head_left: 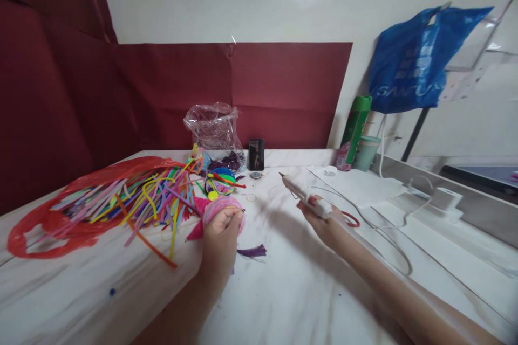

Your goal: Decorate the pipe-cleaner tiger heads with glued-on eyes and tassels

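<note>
My left hand [222, 234] is closed on a round pink craft piece [212, 209], banded with paler strands; darker pink pointed parts stick out on its left side. The fingers hide much of its front. Beside this hand, a purple tassel [254, 251] lies on the table. My right hand [324, 228] grips a white hot glue gun [305, 192], whose dark nozzle points up and left, apart from the pink piece. A thin cable runs from around the gun toward the right. Just behind the pink piece sits a multicoloured ball-shaped craft [220, 179].
Many pipe cleaners [141, 197] lie on a red plastic bag [24, 242] at left. A clear bag [214, 126] and a dark phone-like object [256, 154] stand at the back. At right are a green spray can [354, 132], a cup [367, 153] and a white adapter [446, 199].
</note>
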Tool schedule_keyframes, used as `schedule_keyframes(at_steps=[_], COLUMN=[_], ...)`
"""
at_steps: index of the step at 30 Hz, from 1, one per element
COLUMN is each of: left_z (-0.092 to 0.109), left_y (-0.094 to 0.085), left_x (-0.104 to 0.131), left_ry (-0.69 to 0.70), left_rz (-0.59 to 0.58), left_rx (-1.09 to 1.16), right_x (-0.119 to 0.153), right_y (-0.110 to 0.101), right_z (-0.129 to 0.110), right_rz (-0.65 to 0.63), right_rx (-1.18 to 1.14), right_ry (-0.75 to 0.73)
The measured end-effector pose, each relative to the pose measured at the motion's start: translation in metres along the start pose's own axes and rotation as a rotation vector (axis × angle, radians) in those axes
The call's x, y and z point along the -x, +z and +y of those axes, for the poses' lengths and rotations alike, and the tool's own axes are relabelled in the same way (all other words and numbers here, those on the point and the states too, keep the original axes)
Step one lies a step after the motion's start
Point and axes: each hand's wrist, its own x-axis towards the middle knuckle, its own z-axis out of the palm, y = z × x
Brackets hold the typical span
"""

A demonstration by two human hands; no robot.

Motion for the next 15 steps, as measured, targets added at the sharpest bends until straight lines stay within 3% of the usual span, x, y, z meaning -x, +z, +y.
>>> schedule_keyframes(at_steps=[7, 15], left_z=[-0.001, 0.013], left_y=[0.001, 0.005], left_x=[-0.001, 0.007], left_ry=[0.009, -0.203], left_rz=[-0.039, -0.183], left_rx=[-0.017, 0.200], right_x=[-0.012, -0.017], right_y=[0.004, 0.003], right_z=[0.017, 0.034], right_rz=[-0.221, -0.326], right_rx=[0.543, 0.673], right_ry=[-0.048, -0.010])
